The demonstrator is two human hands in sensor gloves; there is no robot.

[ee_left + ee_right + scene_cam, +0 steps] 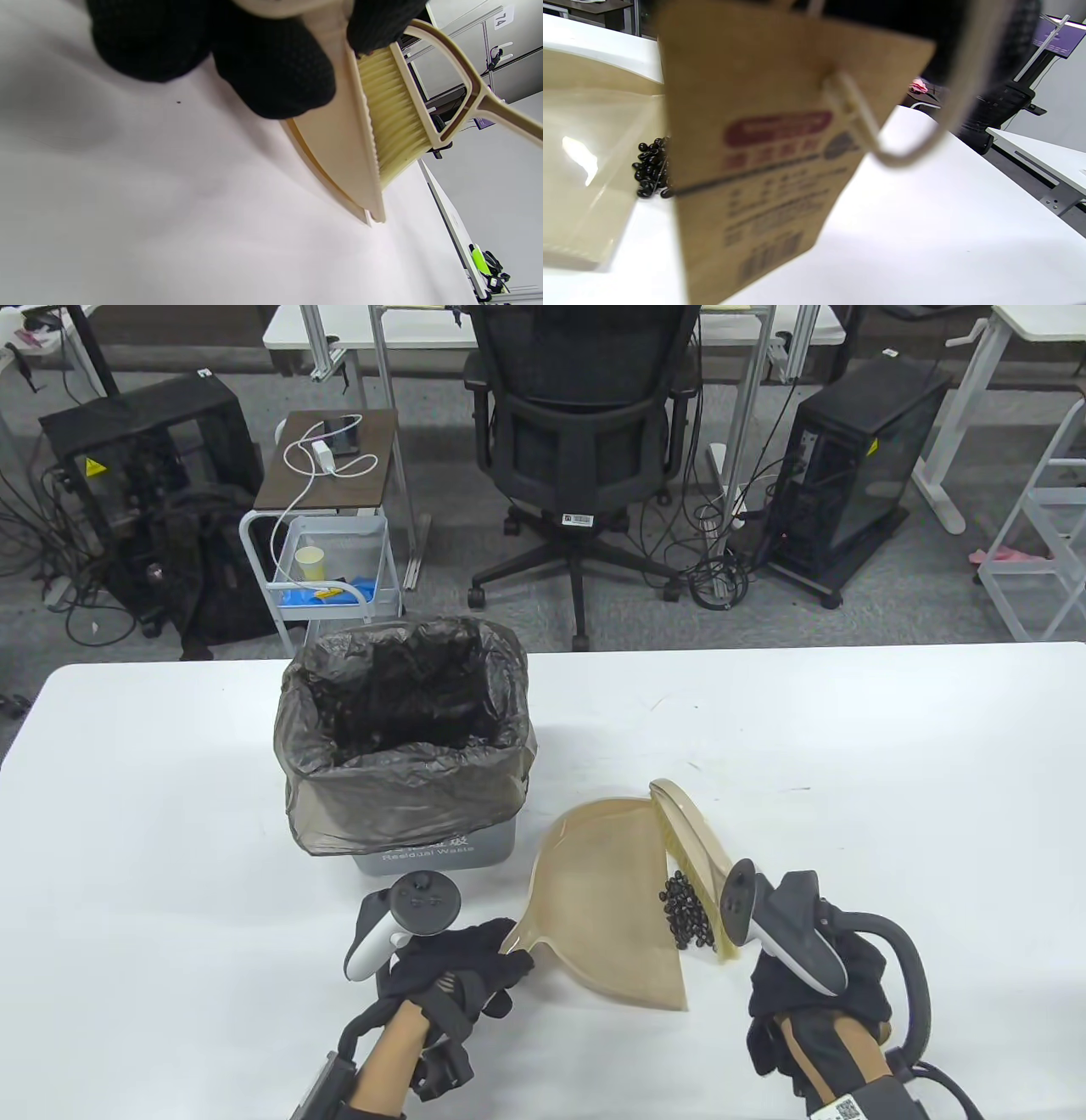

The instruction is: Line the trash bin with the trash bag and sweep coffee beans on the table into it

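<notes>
The grey trash bin (441,848) stands on the table with a dark trash bag (407,746) folded over its rim. My left hand (501,963) grips the handle of a beige dustpan (611,899) whose lip lies flat on the table, and its gloved fingers (275,63) curl round that handle. A beige brush (691,848) with yellow bristles (394,114) stands at the pan's lip. A small heap of coffee beans (685,909) lies between bristles and pan. My right hand (764,984) holds the brush handle, mostly hidden under its tracker. A brown paper tag (755,161) hangs in front of the beans (651,167).
The white table (848,780) stretches right of the brush and left of the bin. Beyond its far edge stand an office chair (577,441), a small cart (327,560) and computer cases on the floor.
</notes>
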